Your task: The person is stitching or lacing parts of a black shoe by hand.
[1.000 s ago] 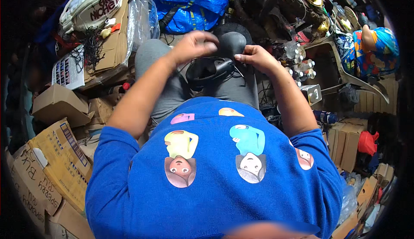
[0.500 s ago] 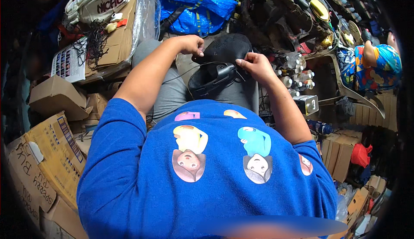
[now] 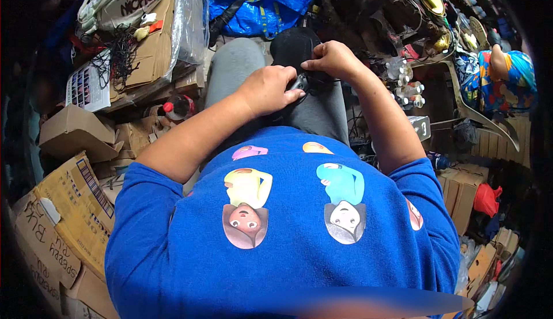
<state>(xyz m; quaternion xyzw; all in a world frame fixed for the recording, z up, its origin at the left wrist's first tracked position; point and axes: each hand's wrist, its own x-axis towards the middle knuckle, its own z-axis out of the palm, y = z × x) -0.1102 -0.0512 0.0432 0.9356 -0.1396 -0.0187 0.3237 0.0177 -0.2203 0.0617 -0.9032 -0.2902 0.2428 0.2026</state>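
A black shoe [image 3: 292, 44] lies across my right thigh, its rounded end pointing away from me. My left hand [image 3: 269, 90] is closed on the near part of the shoe, with thumb and fingers around a shiny dark piece [image 3: 299, 83] at its middle. That hand covers most of the near end. Just beyond it, my right hand [image 3: 334, 61] is pinched at the shoe's right side, thumb tip against the fingers. Whatever is between those fingertips is too small to make out.
Left of my legs are cardboard boxes [image 3: 78, 132], a red-capped bottle [image 3: 183, 107] and a tangle of dark cords [image 3: 122, 54]. A blue bag [image 3: 259, 5] lies ahead. Small bottles [image 3: 410, 94] and a curved metal frame [image 3: 481, 120] stand at right, near a person in colourful clothing [image 3: 507, 83].
My left hand has come nearer and to the right, onto the shoe. My right hand has moved slightly away from me and left. The thin cord stretched from the shoe no longer shows.
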